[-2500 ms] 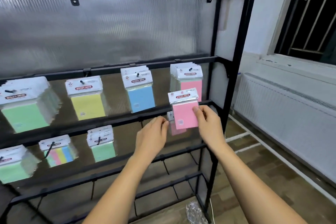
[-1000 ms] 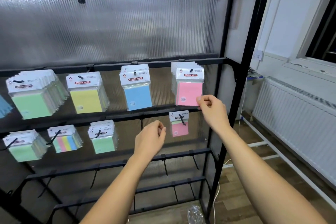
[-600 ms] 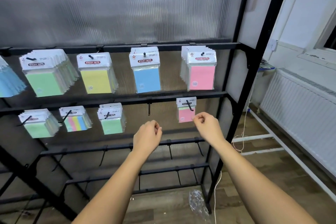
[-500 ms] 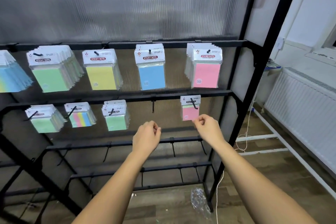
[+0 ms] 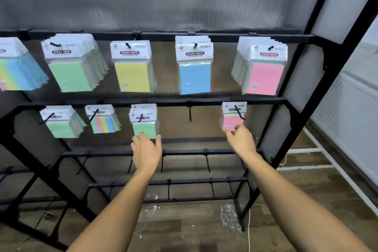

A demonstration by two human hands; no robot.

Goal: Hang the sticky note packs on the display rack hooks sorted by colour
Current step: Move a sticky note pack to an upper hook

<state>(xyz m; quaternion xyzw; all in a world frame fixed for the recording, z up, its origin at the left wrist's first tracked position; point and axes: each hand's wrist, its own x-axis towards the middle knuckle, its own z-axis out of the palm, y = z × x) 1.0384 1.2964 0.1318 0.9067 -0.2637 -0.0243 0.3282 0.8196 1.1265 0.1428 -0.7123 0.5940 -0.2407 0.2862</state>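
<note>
A black display rack (image 5: 206, 37) carries sticky note packs on hooks. The top row holds multicolour (image 5: 14, 71), green (image 5: 71, 71), yellow (image 5: 132, 71), blue (image 5: 194, 71) and pink packs (image 5: 263, 75). On the lower row hang small green packs (image 5: 61, 125), a small multicolour pack (image 5: 103, 122), more small green packs (image 5: 144, 122) and a small pink pack (image 5: 232, 121). My right hand (image 5: 240, 139) pinches the bottom edge of the small pink pack. My left hand (image 5: 146, 149) is spread open just below the middle small green packs, holding nothing.
One bare hook (image 5: 190, 113) hangs on the lower row between the green and pink packs. Two lower rails (image 5: 184, 152) carry only bare hooks. Crumpled clear plastic (image 5: 230, 221) lies on the wooden floor. A white radiator (image 5: 347, 108) stands to the right.
The large pink pack went from my right hand onto the top-right hook. That hand then dropped to the small pink pack below. My left hand opened and rose toward the small green packs.
</note>
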